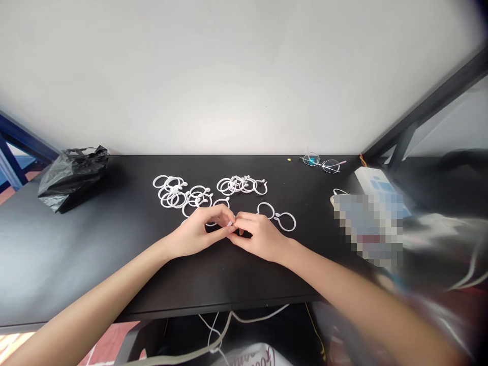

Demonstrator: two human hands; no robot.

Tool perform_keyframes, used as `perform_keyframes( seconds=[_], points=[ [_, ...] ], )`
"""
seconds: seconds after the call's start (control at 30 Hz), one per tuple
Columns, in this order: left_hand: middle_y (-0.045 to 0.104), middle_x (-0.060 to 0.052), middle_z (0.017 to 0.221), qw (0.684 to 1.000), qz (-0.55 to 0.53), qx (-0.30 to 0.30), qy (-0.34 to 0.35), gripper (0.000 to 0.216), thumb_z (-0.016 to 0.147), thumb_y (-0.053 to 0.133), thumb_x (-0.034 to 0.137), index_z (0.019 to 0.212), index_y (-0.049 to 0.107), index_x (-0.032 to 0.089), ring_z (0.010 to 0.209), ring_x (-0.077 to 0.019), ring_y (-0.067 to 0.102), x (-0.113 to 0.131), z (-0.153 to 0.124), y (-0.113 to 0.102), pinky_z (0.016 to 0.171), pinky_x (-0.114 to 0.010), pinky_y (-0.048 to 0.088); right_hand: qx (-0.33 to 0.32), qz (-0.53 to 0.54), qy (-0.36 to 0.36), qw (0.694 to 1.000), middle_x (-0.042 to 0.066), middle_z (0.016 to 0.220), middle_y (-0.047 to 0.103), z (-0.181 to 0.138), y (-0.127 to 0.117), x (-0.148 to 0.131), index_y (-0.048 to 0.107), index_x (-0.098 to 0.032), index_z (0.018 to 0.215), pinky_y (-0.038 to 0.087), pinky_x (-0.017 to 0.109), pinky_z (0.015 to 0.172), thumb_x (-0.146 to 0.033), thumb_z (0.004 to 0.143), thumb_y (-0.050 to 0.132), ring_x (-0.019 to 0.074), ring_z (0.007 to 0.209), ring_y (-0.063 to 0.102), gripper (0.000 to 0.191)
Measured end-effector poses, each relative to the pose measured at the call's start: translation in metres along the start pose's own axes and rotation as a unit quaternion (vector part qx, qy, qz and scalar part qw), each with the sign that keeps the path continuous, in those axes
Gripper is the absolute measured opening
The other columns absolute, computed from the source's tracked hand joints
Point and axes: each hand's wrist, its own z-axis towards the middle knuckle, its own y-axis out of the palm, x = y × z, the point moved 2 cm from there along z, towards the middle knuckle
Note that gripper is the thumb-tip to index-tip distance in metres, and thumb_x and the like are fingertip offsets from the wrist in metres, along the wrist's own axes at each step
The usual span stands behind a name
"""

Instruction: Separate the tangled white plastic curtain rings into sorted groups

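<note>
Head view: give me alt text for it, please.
The left hand and right hand meet at a small white piece, its full shape unclear, over a black table. White rings lie clustered beyond them, two more near the right hand. A black plastic bag sits at far left, eyeglasses at back right.

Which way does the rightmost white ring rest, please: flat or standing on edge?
The rightmost white ring appears to lie flat: its rounded outline spreads over the black tabletop, which shows through its middle.

From the head, the camera looks forward and down over the hands (pixel 265 236) toward a wall (pixel 244 76).
</note>
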Motion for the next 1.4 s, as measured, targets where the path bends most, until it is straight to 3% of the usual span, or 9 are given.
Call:
perform_keyframes(
  seconds=[0.6, 0.87, 1.13, 1.4],
  points=[
    [0.066, -0.002, 0.089, 1.000, -0.015, 0.008, -0.005, 0.008, 0.091, 0.060, 0.026, 0.093, 0.062, 0.018, 0.082, -0.0137, 0.066, 0.002, 0.001, 0.000, 0.079, -0.027, 0.055, 0.000, -0.006, 0.000, 1.000, 0.002, 0.077, 0.061, -0.001, 0.002, 0.001, 0.064, -0.016, 0.079, 0.048, 0.022, 0.059, -0.020, 0.090, 0.061, 0.0108, 0.063, 0.058, 0.012],
    [0.065, -0.003, 0.084, 0.992, -0.120, 0.023, -0.025, 0.014, 0.091, 0.062, 0.030, 0.091, 0.065, 0.016, 0.078, -0.0138, 0.063, -0.004, 0.002, -0.002, 0.073, -0.026, 0.055, 0.019, 0.001, 0.008, 1.000, 0.001, 0.077, 0.060, -0.001, 0.001, 0.000, 0.064, -0.016, 0.081, 0.047, 0.021, 0.058, -0.022, 0.092, 0.059, 0.0095, 0.060, 0.055, 0.013],
    [0.065, -0.002, 0.081, 0.977, -0.197, 0.063, -0.048, 0.013, 0.093, 0.062, 0.030, 0.094, 0.063, 0.017, 0.079, -0.0131, 0.063, -0.010, 0.002, -0.009, 0.080, -0.027, 0.052, 0.050, 0.010, 0.010, 0.999, 0.002, 0.083, 0.062, -0.001, 0.000, -0.001, 0.067, -0.017, 0.094, 0.047, 0.022, 0.058, -0.023, 0.090, 0.061, 0.0084, 0.058, 0.053, 0.009],
    [0.064, -0.002, 0.085, 0.961, -0.244, 0.096, -0.086, 0.016, 0.088, 0.068, 0.033, 0.090, 0.063, 0.017, 0.081, -0.0157, 0.067, -0.013, 0.001, -0.009, 0.080, -0.029, 0.056, 0.065, -0.007, -0.014, 0.998, -0.001, 0.074, 0.056, -0.002, -0.001, -0.001, 0.067, -0.018, 0.099, 0.044, 0.020, 0.054, -0.025, 0.091, 0.062, 0.0068, 0.052, 0.045, 0.012]
  ],
)
